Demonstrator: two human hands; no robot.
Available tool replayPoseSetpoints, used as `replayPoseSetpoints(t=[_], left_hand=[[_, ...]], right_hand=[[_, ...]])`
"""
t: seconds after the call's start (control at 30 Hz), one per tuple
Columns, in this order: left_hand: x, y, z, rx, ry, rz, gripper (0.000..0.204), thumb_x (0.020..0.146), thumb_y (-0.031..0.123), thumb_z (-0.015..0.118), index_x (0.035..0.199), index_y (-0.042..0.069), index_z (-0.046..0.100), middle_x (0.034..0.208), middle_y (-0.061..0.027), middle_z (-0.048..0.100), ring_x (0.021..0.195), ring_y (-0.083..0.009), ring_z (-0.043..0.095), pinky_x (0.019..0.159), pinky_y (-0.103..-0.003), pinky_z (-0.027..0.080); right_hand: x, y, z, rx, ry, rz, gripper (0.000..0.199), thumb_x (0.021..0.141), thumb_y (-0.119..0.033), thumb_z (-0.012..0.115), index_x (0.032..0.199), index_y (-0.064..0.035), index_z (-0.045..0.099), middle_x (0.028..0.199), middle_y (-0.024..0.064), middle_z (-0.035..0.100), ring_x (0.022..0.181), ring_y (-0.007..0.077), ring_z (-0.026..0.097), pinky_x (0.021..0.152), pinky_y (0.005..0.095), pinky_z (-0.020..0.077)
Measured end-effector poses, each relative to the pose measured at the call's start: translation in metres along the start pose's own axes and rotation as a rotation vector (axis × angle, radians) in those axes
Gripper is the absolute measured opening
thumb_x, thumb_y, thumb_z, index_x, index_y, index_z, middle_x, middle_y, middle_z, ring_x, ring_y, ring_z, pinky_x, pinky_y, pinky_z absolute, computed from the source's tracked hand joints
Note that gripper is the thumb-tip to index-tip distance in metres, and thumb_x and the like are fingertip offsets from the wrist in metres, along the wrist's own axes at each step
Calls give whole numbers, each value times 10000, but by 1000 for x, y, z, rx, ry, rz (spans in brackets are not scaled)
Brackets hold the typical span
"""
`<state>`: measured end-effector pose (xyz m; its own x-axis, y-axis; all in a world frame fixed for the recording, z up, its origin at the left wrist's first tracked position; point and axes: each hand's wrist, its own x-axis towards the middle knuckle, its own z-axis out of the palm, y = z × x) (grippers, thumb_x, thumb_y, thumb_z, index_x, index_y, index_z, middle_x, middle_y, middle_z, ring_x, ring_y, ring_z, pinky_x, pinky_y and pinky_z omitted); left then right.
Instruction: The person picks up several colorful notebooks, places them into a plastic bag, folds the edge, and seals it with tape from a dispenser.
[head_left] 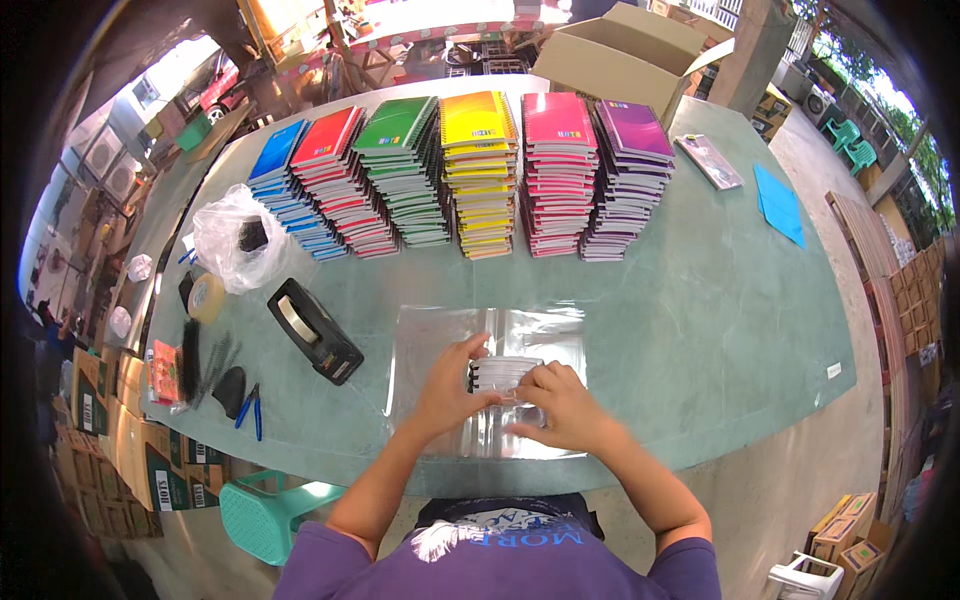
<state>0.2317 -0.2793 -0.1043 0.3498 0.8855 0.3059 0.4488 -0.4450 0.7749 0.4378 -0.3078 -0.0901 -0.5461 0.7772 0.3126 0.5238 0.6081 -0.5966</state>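
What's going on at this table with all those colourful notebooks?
A person in a purple shirt is bent over a green table, both hands on a small bundle of spiral notebooks lying on a clear plastic sheet. The left hand grips the bundle's left side, and the right hand presses on its near right corner. Behind it stand six stacks of notebooks, blue to purple. A black tape dispenser sits to the left, and an open cardboard box at the far edge.

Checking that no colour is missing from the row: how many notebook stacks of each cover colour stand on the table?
Blue stack: 1
Red stack: 1
Green stack: 1
Yellow stack: 1
Pink stack: 1
Purple stack: 1
Total: 6 stacks
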Motion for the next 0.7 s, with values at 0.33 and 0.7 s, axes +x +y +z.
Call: replayPoseSetpoints(t=[0.33,0.7], left_hand=[[29,-3,-5,226,-297,148,210,688,110,706,857,20,619,842,-118,596,765,-289,568,695,-381,465],[15,12,-1,229,-201,62,195,719,77,652,892,2,601,859,-138,595,784,-310,571,698,-386,465]], right_hand=[[20,26,9,211,118,225,458,642,-128,711,1063,-30,561,1046,140,538,1017,319,482,902,393,380],[29,23,1,260,-61,346,274,646,-114,666,897,-20,612,839,112,542,823,290,529,779,375,428]])
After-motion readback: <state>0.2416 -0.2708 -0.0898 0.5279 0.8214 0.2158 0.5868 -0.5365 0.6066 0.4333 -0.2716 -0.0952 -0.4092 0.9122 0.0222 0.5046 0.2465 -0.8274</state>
